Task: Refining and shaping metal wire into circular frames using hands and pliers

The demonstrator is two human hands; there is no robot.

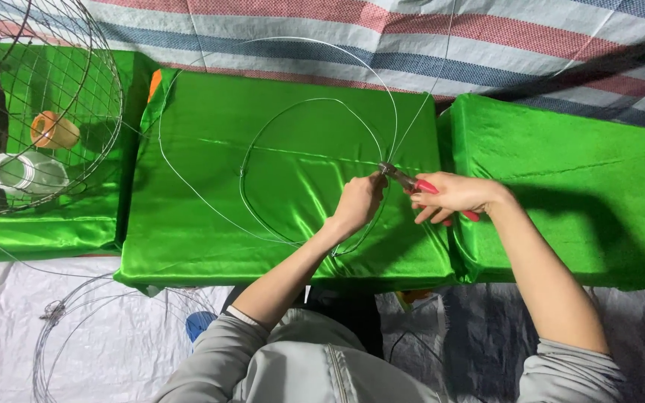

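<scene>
Two thin wire hoops (248,160) lie one inside the other on a green satin-covered block (210,224). My left hand (358,203) pinches the wire where the hoops meet at their right side. My right hand (453,195) grips red-handled pliers (412,181), whose metal jaws bite on that same wire joint, just above my left fingers. More straight wire ends run up and away from the joint toward the striped cloth.
A wire mesh cage (46,104) stands at the left with an orange tape roll (52,129) and a white roll (24,173) behind it. A second green block (576,179) sits on the right. Loose wire rings (76,328) lie on white sheeting below left.
</scene>
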